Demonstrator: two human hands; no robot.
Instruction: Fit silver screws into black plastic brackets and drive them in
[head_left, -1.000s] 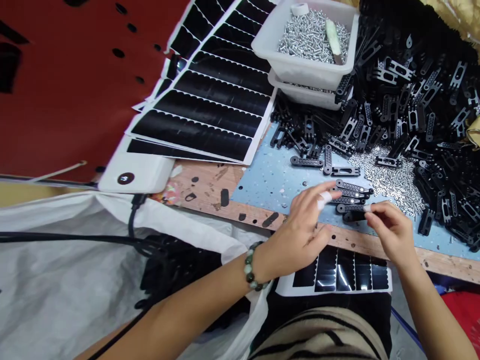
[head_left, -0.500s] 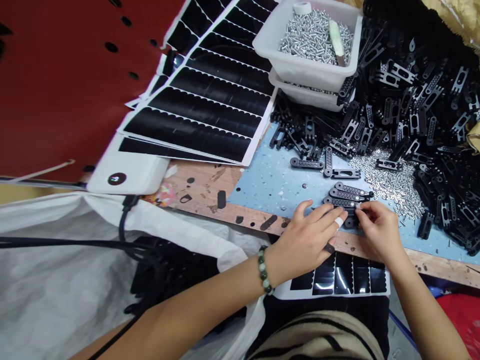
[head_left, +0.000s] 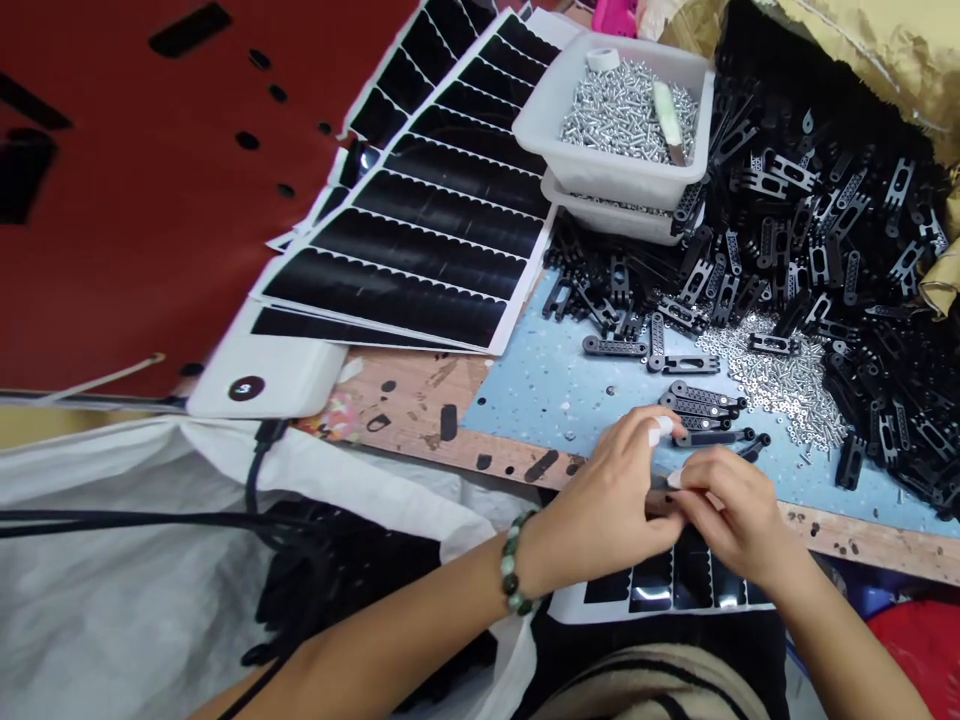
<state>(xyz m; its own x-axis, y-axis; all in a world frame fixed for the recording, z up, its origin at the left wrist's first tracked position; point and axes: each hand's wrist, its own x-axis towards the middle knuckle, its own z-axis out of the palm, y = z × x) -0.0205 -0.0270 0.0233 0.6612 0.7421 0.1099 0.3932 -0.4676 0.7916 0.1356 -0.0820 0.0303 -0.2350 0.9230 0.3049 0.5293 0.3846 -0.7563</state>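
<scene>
Over the table's front edge my left hand (head_left: pixel 600 495) is closed, white tape round one finger, a beaded bracelet at the wrist. Against it my right hand (head_left: pixel 739 515) pinches with thumb and forefinger. Something small and dark lies between the two hands; the fingers mostly hide it. Just beyond them, on the blue mat (head_left: pixel 525 400), several slim black plastic parts (head_left: pixel 697 400) lie side by side. A black sticker sheet (head_left: pixel 694 580) with a white edge is below the hands.
Behind, a white tub (head_left: pixel 611 165) of screws stands on another tub. A heap of black parts (head_left: pixel 795 250) and loose small screws (head_left: pixel 795 385) cover the right side. More sticker sheets (head_left: pixel 420 240) and a white device (head_left: pixel 266 380) lie left.
Both hands have drawn back from the row of black parts toward the table's front edge and come together. The left hand's spread fingers have curled in. The view has shifted slightly.
</scene>
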